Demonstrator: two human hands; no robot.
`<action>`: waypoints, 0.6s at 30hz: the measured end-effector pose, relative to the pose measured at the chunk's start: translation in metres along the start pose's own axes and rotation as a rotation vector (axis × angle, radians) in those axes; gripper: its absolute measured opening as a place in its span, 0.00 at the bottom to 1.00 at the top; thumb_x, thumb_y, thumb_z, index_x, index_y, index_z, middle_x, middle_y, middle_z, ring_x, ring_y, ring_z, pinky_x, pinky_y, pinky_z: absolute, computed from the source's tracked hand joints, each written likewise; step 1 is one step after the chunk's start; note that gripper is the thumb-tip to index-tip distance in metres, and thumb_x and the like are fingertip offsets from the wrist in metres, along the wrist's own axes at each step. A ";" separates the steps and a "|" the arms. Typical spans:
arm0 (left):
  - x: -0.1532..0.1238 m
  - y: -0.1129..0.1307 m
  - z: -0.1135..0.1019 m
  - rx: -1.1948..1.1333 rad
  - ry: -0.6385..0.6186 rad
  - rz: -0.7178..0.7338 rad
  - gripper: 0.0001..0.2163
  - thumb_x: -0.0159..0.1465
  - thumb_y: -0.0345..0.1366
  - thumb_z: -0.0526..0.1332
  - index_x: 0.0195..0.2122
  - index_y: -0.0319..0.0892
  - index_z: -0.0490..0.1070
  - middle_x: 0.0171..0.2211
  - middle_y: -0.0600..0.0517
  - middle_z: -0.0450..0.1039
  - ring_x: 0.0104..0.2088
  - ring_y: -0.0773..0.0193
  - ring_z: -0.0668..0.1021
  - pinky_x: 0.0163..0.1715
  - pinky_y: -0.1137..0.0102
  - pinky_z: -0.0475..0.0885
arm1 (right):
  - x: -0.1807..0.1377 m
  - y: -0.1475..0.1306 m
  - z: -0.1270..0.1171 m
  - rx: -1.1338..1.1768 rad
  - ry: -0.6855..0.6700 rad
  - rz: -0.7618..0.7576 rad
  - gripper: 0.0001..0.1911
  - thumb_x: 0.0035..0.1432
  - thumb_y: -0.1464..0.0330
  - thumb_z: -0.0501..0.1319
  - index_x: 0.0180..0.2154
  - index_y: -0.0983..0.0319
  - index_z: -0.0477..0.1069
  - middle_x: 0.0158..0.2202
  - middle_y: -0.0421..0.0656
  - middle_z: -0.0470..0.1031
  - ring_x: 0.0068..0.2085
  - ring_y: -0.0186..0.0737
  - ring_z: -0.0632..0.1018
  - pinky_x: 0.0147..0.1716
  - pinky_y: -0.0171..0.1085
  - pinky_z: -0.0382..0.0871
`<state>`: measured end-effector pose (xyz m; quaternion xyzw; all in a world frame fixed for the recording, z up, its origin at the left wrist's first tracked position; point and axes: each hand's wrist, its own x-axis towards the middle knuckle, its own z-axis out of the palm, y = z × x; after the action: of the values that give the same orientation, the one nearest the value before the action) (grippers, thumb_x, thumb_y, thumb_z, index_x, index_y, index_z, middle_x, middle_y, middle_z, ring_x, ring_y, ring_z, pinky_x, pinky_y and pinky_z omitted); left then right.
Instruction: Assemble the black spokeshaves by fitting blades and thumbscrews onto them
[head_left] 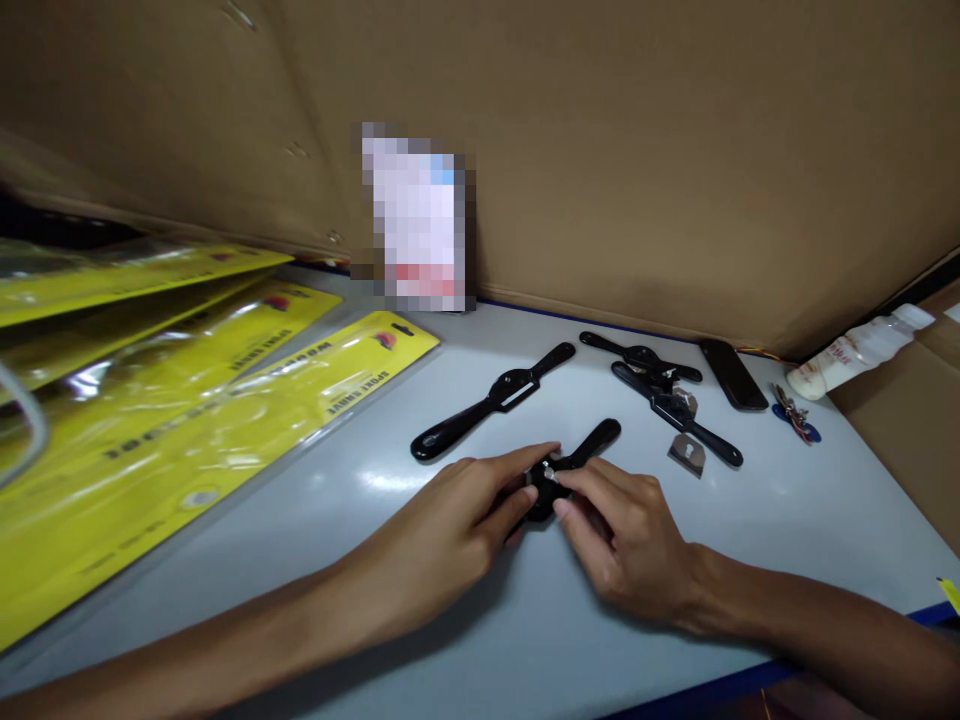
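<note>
In the head view, a black spokeshave is held just above or on the table between my two hands. My left hand is closed on its middle from the left, thumb and index finger at the body. From the other side, my right hand pinches at the same middle part, beside a small silvery piece, perhaps a screw. My fingers hide much of the body and the near handle. Behind my hands lies another black spokeshave body. Two more spokeshaves overlap to the right, near a loose metal blade.
Yellow blister packs are stacked on the left of the grey table. At the right are a dark phone, a coil of thin wires and a leaning white bottle. Cardboard walls the back, behind a blurred-out upright card.
</note>
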<state>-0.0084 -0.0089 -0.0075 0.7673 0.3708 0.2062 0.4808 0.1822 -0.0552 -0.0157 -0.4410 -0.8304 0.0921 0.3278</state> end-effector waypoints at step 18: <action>0.008 -0.027 -0.004 0.225 0.337 0.178 0.33 0.67 0.37 0.56 0.72 0.46 0.48 0.63 0.39 0.67 0.59 0.48 0.73 0.54 0.51 0.72 | 0.036 0.058 -0.041 -0.526 -0.088 0.255 0.15 0.71 0.67 0.54 0.40 0.63 0.79 0.38 0.47 0.80 0.36 0.41 0.78 0.33 0.37 0.64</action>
<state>-0.0158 0.0070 -0.0302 0.8006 0.3973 0.3307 0.3029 0.2323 0.0018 0.0069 -0.6071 -0.7772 -0.0665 0.1516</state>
